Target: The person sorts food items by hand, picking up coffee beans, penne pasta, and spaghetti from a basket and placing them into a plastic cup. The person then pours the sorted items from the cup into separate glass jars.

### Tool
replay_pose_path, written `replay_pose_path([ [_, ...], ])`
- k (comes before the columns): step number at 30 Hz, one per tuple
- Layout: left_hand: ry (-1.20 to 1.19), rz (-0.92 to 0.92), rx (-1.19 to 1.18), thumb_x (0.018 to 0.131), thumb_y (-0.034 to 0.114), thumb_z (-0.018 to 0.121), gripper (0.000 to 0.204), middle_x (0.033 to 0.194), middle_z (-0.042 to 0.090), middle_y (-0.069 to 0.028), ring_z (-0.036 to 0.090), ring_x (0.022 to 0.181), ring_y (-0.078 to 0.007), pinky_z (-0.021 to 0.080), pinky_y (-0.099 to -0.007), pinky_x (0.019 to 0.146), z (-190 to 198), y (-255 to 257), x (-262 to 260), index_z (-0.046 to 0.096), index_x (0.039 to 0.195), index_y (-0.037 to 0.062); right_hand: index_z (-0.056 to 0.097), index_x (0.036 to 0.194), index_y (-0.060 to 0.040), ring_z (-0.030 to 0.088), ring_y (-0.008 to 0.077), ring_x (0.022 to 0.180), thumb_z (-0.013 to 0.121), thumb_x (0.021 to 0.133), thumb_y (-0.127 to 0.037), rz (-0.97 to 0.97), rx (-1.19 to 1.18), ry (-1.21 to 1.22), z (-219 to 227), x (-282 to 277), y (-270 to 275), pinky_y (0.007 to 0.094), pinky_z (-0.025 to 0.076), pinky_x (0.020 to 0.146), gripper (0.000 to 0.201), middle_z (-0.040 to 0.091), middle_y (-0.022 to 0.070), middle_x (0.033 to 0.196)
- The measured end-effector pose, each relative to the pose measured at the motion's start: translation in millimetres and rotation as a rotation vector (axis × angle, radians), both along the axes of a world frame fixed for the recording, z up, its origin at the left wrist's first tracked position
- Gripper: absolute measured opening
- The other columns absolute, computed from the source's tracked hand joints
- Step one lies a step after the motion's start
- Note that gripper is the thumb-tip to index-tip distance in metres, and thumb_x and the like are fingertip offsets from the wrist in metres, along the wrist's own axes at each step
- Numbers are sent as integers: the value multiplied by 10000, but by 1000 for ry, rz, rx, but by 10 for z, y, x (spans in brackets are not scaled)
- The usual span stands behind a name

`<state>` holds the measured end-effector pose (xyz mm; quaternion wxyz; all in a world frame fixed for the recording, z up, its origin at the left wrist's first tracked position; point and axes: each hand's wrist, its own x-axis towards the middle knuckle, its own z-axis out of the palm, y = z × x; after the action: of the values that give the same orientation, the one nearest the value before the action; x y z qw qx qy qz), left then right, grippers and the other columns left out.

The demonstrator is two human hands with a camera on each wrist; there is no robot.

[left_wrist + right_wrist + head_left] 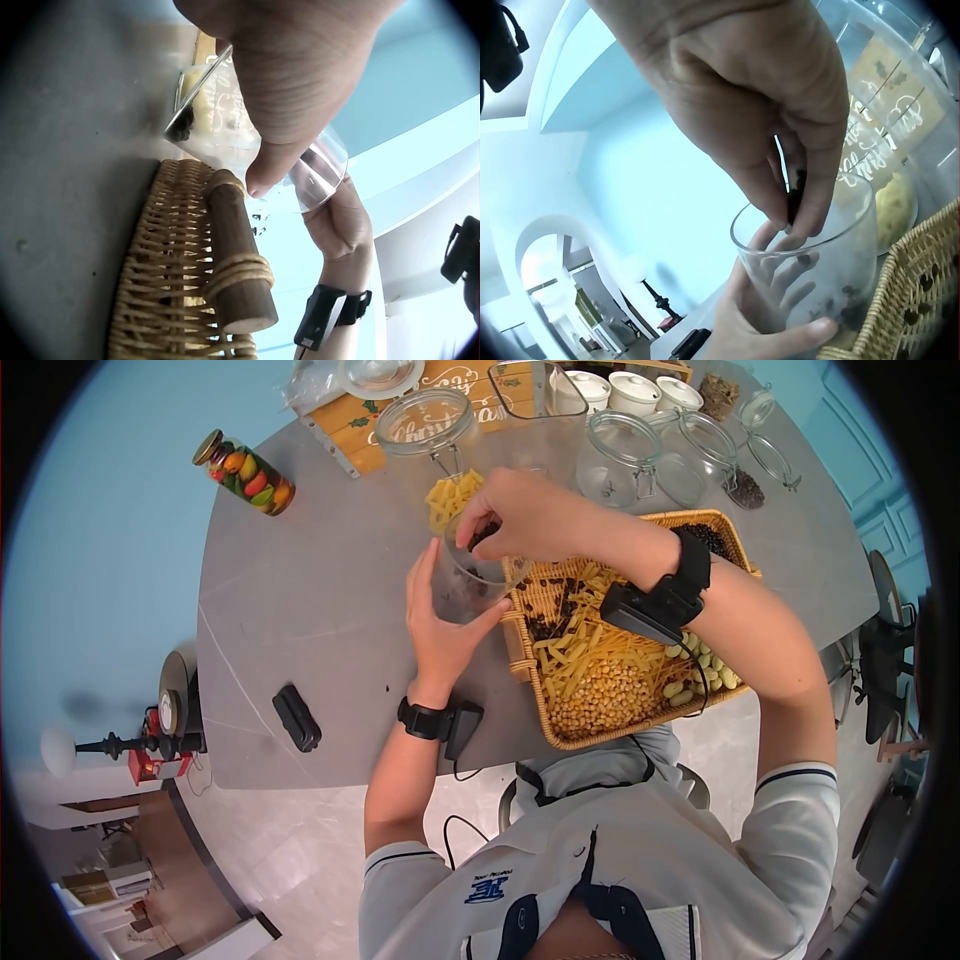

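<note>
A clear glass jar (pixel 832 259) without a lid stands on the table beside the basket, with a few dark beans (pixel 849 292) inside. My left hand (pixel 440 640) grips it, thumb on the near side and fingers round the far side. Over its mouth, my right hand (pixel 535 515) pinches several dark beans (pixel 796 199), fingertips right at the rim. The wicker basket (pixel 522 655) holds dark beans (pixel 545 625), penne and thin strips of pasta (pixel 600 595), corn kernels (pixel 600 695), pale green beans (pixel 708 660) and black beans (pixel 708 538). Its wooden handle (pixel 238 255) is close below my left hand.
A clip-top jar with penne (pixel 453 498) stands just behind. Farther right are empty clip-top jars (pixel 612 465). A wooden crate (pixel 350 435) and white pots (pixel 633 392) line the back. To the left are a bottle of colourful fruit (pixel 250 478) and a black case (pixel 296 717).
</note>
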<state>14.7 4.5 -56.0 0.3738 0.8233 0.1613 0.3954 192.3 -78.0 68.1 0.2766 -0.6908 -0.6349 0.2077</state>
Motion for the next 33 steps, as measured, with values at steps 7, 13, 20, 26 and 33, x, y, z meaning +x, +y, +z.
replay_pose_path([
  [7,-3,6,0,662,163,942,1010,1413,512,-158,496,1322,-276,388,-400,1117,10,-2,-1,394,1497,17,737,1094,-15,690,154,997,652,929,-78,25,-110,377,11,9,-32,310,575,841,196,740,73,1063],
  [13,-43,-1,19,663,150,938,1013,1429,506,-165,490,1336,-276,390,-403,1116,-33,18,7,384,1499,11,697,1168,-12,687,151,1012,602,967,-64,-65,-145,733,103,13,-93,303,589,874,228,717,78,1120],
  [20,-75,52,17,652,155,936,969,1401,520,-172,522,1281,-316,432,-408,1074,-61,33,15,435,1471,28,698,1117,15,726,200,929,636,920,-30,-248,-21,595,-89,334,-319,317,601,813,211,737,97,1047],
  [26,-89,72,8,654,163,935,961,1393,523,-166,525,1271,-308,433,-402,1068,-48,35,23,441,1467,28,722,1050,0,721,320,881,699,836,-32,-178,-143,-94,-757,209,-410,378,574,784,217,735,140,1004],
  [33,-87,76,12,653,172,937,964,1395,523,-160,523,1275,-302,431,-402,1070,-62,45,22,443,1469,34,727,981,-5,666,373,932,736,815,-65,-110,31,-253,-1110,-57,-396,448,538,820,176,658,171,978],
])
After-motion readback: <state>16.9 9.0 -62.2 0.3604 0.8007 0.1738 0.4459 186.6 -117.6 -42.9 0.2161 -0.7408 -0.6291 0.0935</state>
